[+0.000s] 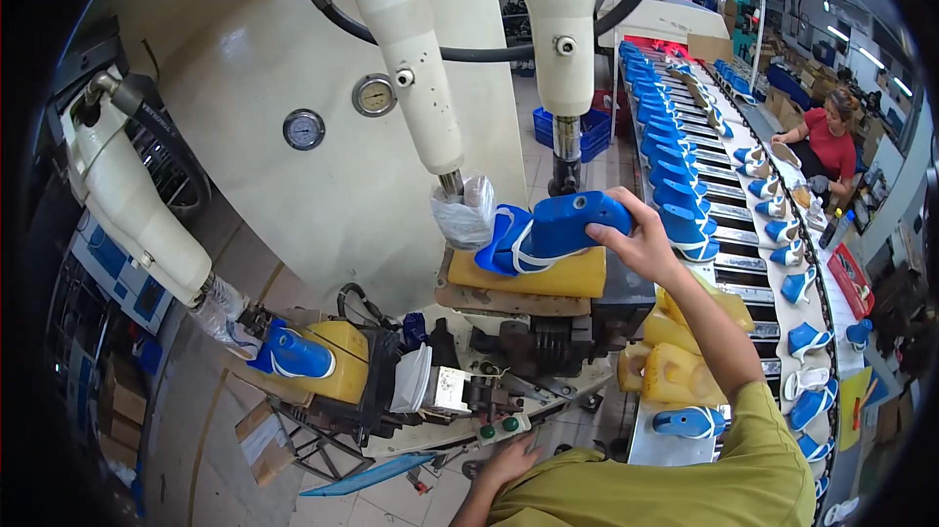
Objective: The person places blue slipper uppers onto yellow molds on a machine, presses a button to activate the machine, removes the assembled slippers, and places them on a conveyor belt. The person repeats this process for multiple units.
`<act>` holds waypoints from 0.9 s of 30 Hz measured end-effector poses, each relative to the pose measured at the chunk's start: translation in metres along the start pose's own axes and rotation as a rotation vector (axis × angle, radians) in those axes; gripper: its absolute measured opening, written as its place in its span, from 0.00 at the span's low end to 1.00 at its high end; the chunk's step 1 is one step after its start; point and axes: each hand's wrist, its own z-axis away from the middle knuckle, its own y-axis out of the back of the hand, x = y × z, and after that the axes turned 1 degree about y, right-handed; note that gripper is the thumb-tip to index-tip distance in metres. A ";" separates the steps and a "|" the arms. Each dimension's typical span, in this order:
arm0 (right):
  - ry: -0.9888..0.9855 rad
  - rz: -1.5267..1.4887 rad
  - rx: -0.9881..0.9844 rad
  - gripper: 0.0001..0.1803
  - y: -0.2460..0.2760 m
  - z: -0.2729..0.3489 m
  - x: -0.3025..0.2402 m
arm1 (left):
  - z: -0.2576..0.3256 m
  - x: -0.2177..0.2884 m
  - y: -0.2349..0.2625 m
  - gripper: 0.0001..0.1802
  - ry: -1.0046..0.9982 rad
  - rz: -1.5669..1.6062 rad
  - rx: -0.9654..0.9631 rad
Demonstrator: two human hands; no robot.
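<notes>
My right hand (641, 237) grips the heel end of a blue shoe last (577, 224) with white sandal straps. The last lies sole-down on a yellow block (548, 273) of the press, its toe by a plastic-wrapped press head (463, 214). My left hand (511, 461) hangs low in front of the machine, below two green buttons (499, 426); it is empty, with fingers stretched out. At the left station, a second blue last (301, 355) rests on another yellow block (342, 356) under a tilted press arm (147, 214).
A conveyor (738, 263) on the right carries rows of blue lasts and white-strapped shoes. Loose yellow pads (675, 366) and another strapped last (690, 422) are beside my right arm. A person in red (829, 141) sits beyond the conveyor. Two gauges (374, 95) are on the machine.
</notes>
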 end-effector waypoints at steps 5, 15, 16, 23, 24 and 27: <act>0.079 0.255 0.051 0.18 -0.045 -0.001 -0.027 | -0.035 -0.004 -0.004 0.36 -0.072 -0.061 -0.178; -0.054 -0.191 -0.141 0.18 -0.030 -0.006 0.039 | -0.028 -0.013 -0.007 0.36 0.003 0.011 -0.174; -0.070 -0.221 -0.148 0.18 -0.029 -0.007 0.042 | -0.028 -0.022 -0.012 0.36 0.003 0.045 -0.143; 0.310 0.427 -0.023 0.19 -0.026 -0.007 0.037 | -0.032 -0.042 -0.026 0.35 0.128 0.000 0.040; 0.193 0.388 -0.023 0.18 -0.023 -0.005 0.036 | -0.030 -0.041 -0.026 0.35 0.157 -0.020 0.054; -0.003 0.161 -0.035 0.15 -0.022 -0.012 0.045 | -0.033 -0.036 -0.025 0.36 0.163 -0.001 0.074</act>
